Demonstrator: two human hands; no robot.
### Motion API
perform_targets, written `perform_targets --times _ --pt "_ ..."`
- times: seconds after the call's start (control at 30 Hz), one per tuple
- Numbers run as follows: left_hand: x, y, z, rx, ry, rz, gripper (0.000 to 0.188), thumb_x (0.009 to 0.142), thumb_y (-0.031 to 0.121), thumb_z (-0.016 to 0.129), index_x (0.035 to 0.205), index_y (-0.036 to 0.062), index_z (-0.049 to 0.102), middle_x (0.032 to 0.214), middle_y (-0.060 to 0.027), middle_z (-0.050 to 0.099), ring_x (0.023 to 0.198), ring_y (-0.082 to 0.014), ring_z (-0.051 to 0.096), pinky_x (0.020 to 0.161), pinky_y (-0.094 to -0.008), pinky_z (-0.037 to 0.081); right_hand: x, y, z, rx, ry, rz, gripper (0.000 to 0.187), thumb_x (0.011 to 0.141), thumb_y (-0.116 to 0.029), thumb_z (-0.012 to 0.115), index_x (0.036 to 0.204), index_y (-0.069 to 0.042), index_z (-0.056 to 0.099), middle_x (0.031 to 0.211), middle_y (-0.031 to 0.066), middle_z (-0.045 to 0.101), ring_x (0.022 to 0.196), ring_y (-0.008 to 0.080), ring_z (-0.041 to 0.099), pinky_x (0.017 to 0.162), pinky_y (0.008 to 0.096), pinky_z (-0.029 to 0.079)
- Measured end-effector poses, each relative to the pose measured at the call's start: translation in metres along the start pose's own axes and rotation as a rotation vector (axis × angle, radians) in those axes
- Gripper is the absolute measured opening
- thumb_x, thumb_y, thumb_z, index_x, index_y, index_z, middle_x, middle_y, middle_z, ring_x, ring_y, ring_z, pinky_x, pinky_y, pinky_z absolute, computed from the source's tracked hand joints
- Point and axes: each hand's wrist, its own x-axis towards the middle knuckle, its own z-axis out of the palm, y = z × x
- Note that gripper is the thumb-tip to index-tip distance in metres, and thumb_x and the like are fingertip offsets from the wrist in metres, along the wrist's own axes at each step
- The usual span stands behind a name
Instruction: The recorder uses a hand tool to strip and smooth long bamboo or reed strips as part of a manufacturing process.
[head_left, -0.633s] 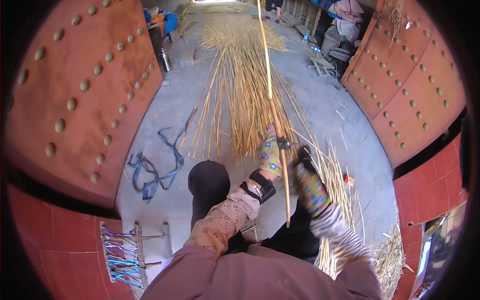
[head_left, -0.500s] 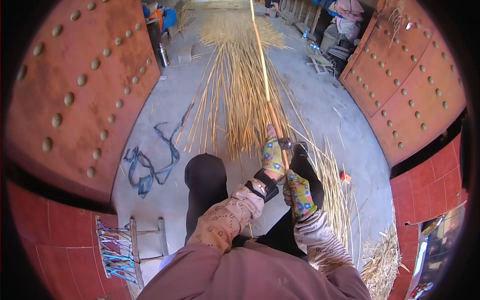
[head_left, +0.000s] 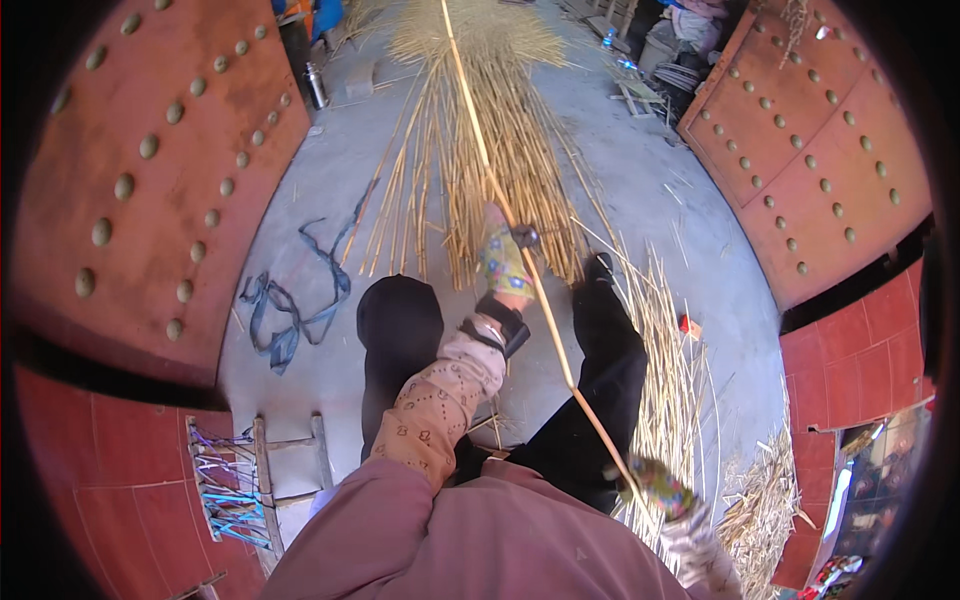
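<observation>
A long, thin reed stalk (head_left: 552, 320) runs slantwise from the far side down toward my right hip, bent slightly at a joint. My left hand (head_left: 505, 262), in a floral glove, is closed around its middle. Against the stalk beside that hand is a small dark metal tool (head_left: 525, 236); its grip is hidden. My right hand (head_left: 664, 490), gloved alike and smeared by motion, grips the stalk's near end low on the right. Beyond my knees a large fan of reed stalks (head_left: 470, 150) covers the floor.
Pale stalks (head_left: 660, 390) lie beside my right leg, near a heap of shavings (head_left: 765, 515). A blue strap (head_left: 290, 310) lies left, and a wooden-framed stool (head_left: 262, 490) stands near left. Studded red doors (head_left: 170, 170) flank both sides. A metal flask (head_left: 317, 86) stands far left.
My right hand has moved down and right, away from my left hand, drawing the stalk's near end along. The left hand has shifted slightly up and left.
</observation>
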Motion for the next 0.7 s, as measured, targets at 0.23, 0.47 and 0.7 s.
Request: perform_targets --times 0.23,0.47,0.7 --pt "0.002 -0.054 -0.021 -0.017 0.000 -0.210 0.048 0.074 0.057 0.047 0.062 0.0108 0.049 0.047 -0.0002 0.045 0.035 -0.0113 0.041 0.033 -0.0218 0.032 0.121 -0.128 0.067 0.095 0.062 -0.326 0.030 0.085 -0.033 0.044 0.083 -0.004 0.052 0.051 -0.0015 0.044 0.036 0.0064 0.035 0.035 0.0211 0.026" --pt "0.049 0.016 -0.048 0.207 -0.155 -0.010 0.041 0.077 0.053 0.046 0.081 0.0126 0.049 0.068 -0.0013 0.049 0.054 -0.0121 0.048 0.044 -0.0269 0.042 0.031 0.007 0.045 -0.579 0.486 -0.370 0.015 0.082 -0.018 0.048 0.085 -0.006 0.055 0.063 0.0066 0.056 0.059 0.0177 0.056 0.047 0.0290 0.040" --pt "0.026 -0.021 -0.039 0.105 -0.030 -0.110 0.049 0.076 0.055 0.046 0.062 0.0075 0.049 0.052 0.0001 0.045 0.045 -0.0103 0.046 0.042 -0.0203 0.037 0.002 0.002 0.026 -0.463 0.182 -0.186 0.022 0.083 -0.022 0.050 0.089 -0.001 0.051 0.063 0.0072 0.054 0.050 0.0143 0.053 0.043 0.0254 0.041"
